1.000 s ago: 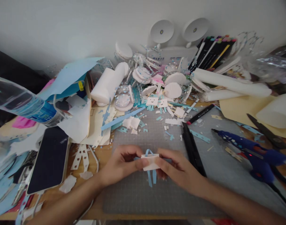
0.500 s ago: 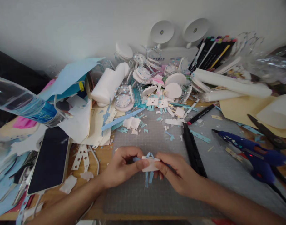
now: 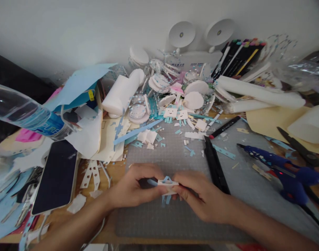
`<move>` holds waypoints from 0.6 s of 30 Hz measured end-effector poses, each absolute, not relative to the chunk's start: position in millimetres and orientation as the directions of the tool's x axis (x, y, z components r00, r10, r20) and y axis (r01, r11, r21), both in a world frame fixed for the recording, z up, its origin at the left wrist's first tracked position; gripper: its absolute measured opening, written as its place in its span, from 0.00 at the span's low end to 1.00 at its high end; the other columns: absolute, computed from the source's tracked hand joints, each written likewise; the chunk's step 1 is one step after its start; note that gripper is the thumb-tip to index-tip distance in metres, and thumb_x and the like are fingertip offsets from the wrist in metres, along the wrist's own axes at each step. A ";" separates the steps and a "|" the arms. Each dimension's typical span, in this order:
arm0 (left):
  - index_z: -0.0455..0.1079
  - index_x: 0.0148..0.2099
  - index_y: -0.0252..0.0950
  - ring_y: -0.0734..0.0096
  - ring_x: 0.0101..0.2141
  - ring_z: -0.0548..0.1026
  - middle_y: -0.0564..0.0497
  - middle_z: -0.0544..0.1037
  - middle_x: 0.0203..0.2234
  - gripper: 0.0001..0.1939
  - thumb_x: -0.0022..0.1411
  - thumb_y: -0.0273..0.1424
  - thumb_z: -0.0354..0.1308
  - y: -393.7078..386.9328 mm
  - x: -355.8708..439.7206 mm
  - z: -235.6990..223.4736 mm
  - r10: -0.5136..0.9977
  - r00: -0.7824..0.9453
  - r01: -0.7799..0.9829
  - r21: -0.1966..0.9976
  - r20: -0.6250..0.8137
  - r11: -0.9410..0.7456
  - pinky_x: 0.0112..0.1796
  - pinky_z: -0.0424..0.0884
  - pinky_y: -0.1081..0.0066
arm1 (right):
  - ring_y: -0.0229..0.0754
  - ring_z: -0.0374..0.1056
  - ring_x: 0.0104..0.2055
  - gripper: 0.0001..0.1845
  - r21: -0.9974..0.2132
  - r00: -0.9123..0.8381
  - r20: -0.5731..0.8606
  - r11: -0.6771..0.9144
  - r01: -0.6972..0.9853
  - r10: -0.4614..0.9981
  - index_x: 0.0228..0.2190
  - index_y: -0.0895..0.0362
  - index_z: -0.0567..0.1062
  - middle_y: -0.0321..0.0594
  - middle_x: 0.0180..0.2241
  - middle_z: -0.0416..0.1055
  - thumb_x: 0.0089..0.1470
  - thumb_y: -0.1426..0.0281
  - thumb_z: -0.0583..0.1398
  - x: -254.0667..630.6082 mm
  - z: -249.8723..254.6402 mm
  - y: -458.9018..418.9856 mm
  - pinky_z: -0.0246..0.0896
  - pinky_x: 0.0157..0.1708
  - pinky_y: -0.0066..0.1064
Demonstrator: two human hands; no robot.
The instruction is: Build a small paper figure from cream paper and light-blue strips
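Note:
Between both hands, just above the grey cutting mat (image 3: 159, 223), is a small white paper piece (image 3: 169, 187) with light blue paper strips sticking out above, to the left and below. My left hand (image 3: 138, 184) pinches its left side, thumb in front. My right hand (image 3: 198, 195) grips the right side with thumb and fingers; those fingers partly hide the lower strips. Two small white paper figures with smiling faces and blue limbs, one of them a smiling figure (image 3: 170, 112), stand at the mat's far edge.
To the right lie a black utility knife (image 3: 215, 165), a black marker (image 3: 224, 127), a blue glue gun (image 3: 279, 167) and scissors (image 3: 297, 144). A phone (image 3: 56, 176) and a tilted water bottle (image 3: 31, 113) are on the left. Paper scraps and white foam discs (image 3: 194, 100) crowd the back.
The white paper piece has tipped and moved slightly down, so its upper edge and the blue loop show more. Both hands keep hold of it; the lower strips show less.

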State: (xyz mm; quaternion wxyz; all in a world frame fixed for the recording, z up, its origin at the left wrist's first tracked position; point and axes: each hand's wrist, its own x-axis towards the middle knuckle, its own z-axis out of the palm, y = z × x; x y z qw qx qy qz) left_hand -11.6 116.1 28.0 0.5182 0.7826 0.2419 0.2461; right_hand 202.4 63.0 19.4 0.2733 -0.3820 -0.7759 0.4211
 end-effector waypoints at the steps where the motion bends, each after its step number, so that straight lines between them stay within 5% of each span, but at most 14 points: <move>1: 0.73 0.34 0.32 0.73 0.28 0.70 0.50 0.75 0.25 0.05 0.62 0.27 0.59 116.7 -11.9 27.9 0.608 0.776 0.115 0.912 0.164 -0.393 0.31 0.64 0.74 | 0.36 0.63 0.26 0.13 -0.857 -0.572 0.103 0.364 0.365 0.814 0.27 0.55 0.67 0.36 0.24 0.67 0.63 0.70 0.49 202.4 19.5 62.9 0.54 0.27 0.26; 7: 0.67 0.29 0.35 0.70 0.26 0.67 0.50 0.70 0.21 0.11 0.66 0.28 0.51 115.4 -12.0 26.8 0.481 0.842 0.093 0.810 0.247 -0.579 0.28 0.61 0.71 | 0.34 0.59 0.25 0.16 -0.878 -0.592 0.044 0.314 0.362 0.805 0.26 0.56 0.66 0.34 0.23 0.64 0.65 0.66 0.48 201.3 18.9 61.7 0.50 0.25 0.26; 18: 0.58 0.23 0.36 0.75 0.22 0.61 0.55 0.60 0.18 0.17 0.66 0.27 0.51 107.1 -6.7 26.4 0.611 0.762 0.089 0.901 0.213 -0.425 0.25 0.55 0.73 | 0.32 0.60 0.24 0.18 -0.937 -0.528 -0.038 0.153 0.313 0.848 0.24 0.57 0.66 0.31 0.21 0.63 0.64 0.63 0.52 195.6 21.1 62.0 0.50 0.25 0.24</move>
